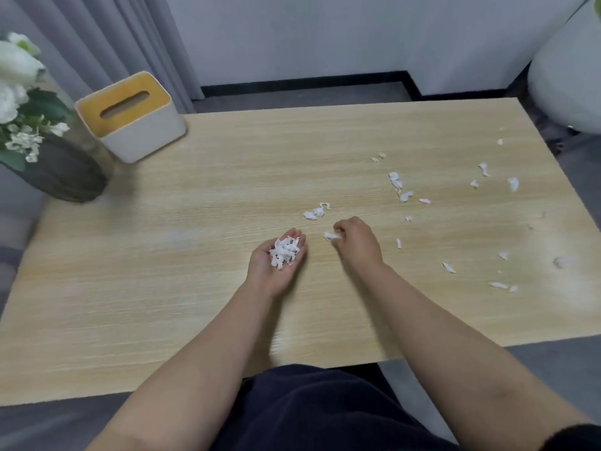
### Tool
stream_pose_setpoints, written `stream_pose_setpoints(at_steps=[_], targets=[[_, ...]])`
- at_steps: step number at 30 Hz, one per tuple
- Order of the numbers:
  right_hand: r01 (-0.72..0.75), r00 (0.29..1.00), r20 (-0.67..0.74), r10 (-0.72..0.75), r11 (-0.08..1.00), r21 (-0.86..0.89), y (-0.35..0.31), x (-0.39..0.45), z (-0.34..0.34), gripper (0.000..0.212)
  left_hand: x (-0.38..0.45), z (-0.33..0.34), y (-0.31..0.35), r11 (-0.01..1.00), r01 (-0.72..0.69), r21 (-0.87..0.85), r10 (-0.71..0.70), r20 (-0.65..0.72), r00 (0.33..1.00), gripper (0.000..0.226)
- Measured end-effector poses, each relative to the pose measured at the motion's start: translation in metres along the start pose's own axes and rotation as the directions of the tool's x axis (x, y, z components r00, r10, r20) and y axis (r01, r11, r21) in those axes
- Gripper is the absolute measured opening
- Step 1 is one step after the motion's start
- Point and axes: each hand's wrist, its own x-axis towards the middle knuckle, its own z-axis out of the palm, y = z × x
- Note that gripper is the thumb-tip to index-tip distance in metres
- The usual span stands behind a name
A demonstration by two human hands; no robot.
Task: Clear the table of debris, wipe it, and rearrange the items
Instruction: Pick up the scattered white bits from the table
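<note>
While debris collection is under way, the holdings stand as follows.

Left hand [276, 258]: palm up, fingers relaxed and cupped, carrying a heap of white paper scraps [284, 250]. It hovers just over the wooden surface [195, 206].

Right hand [356, 242]: knuckles up, fingers curled, pinching a single scrap [330, 236] at its fingertips, just right of the left palm.

Loose scraps: a small cluster [313, 213] just beyond the right hand; a further cluster [400, 188] beyond and to its right; scattered bits [500, 284] well out to the right, reaching toward the surface's far-right edge.

Other items: a tissue box [130, 118] and a vase of flowers [48, 157], well to the left of both hands.

Handling note: the pinched scrap likely goes into the left palm next. Keeping that palm level and close beside the picking hand should shorten each transfer and stop the light pieces spilling; nearest scraps first, then outward to the right. Wiping and rearranging are not yet begun.
</note>
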Motion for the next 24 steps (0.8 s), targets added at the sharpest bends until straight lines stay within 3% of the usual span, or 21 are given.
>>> stream_pose_setpoints(at_steps=[3,6,10,15,18,21,24], targets=[[0.127,0.99,0.074,-0.119,0.985,-0.12,0.007,0.005,0.0,0.02,0.005,0.009,-0.01,0.997,-0.056,-0.053,0.055,-0.026,0.998,0.036],[0.179,0.98,0.106,-0.168,0.979,-0.098,0.009,0.01,-0.003,0.016,0.006,0.015,-0.017,0.99,-0.094,-0.109,0.09,-0.037,0.995,0.037],[0.174,0.985,0.01,-0.175,0.983,0.059,0.0,0.015,-0.02,0.014,0.005,0.019,-0.023,0.982,-0.133,-0.131,0.128,-0.045,0.991,0.035],[0.349,0.934,-0.035,-0.355,0.891,0.291,-0.036,0.008,-0.041,0.008,0.005,0.027,-0.028,0.974,-0.177,-0.141,0.173,-0.034,0.984,0.035],[0.44,0.886,0.041,-0.461,0.867,0.236,-0.047,0.004,-0.039,0.01,0.006,0.031,-0.031,0.967,-0.184,-0.176,0.178,-0.051,0.983,0.036],[0.529,0.829,0.132,-0.544,0.838,0.13,-0.044,0.002,-0.034,0.016,0.008,0.03,-0.034,0.971,-0.157,-0.178,0.152,-0.045,0.987,0.022],[0.528,0.828,0.129,-0.545,0.837,0.146,-0.037,0.003,-0.036,0.02,0.008,0.03,-0.035,0.976,-0.151,-0.154,0.153,0.001,0.988,0.023]])
